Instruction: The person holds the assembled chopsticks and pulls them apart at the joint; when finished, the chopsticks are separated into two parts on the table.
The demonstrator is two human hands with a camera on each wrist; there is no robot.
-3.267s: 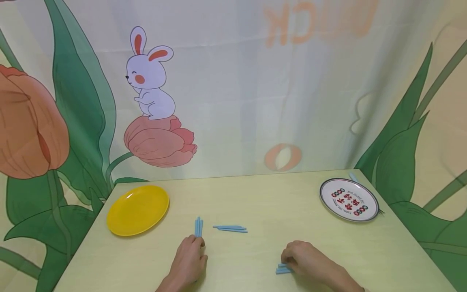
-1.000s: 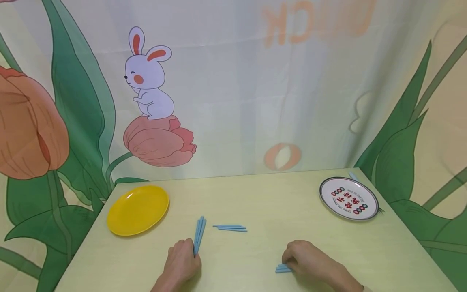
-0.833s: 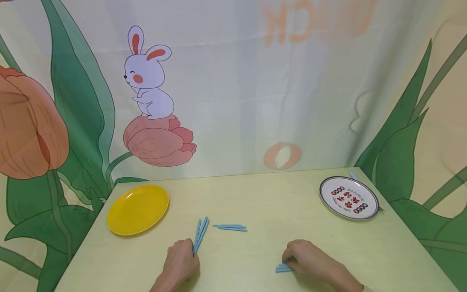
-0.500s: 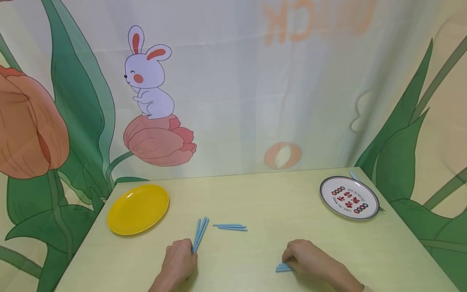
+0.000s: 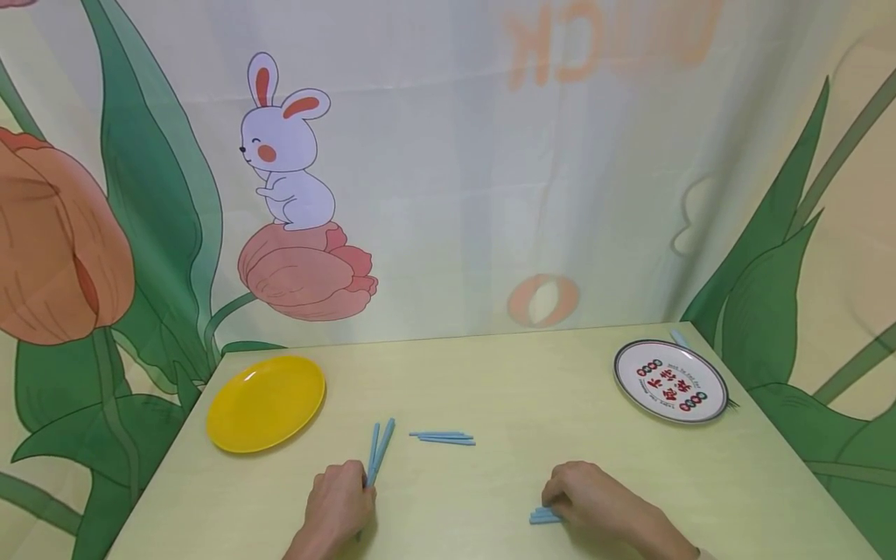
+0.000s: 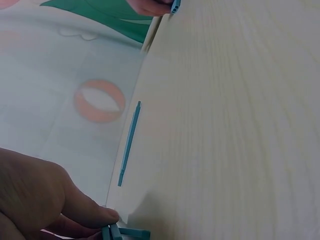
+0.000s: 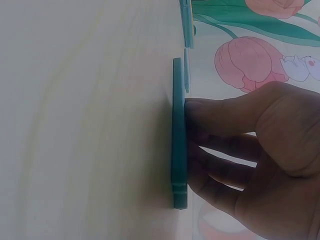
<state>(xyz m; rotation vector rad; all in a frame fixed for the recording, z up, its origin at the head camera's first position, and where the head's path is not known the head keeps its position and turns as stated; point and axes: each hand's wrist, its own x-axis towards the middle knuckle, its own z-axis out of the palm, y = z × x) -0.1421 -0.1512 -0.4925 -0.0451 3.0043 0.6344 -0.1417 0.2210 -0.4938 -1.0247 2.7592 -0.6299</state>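
Observation:
In the head view my left hand pinches a few slim blue chopsticks, their far ends splayed apart and pointing away from me. The left wrist view shows its thumb against their ends. My right hand pinches another small bundle of blue chopsticks, lying crosswise close over the table; the right wrist view shows the thumb and fingertips against the side of the nearest chopstick. Between and beyond the hands lies a third small group of blue chopsticks, side by side on the table.
A yellow plate lies at the back left of the pale table. At the back right is a white plate with red lettering; a blue handle and dark tines stick out from behind it. A printed curtain stands behind.
The left hand has shifted a little to the left and nearer; its chopsticks, parallel at first, have tilted and spread apart. The right hand and the middle group have stayed in place.

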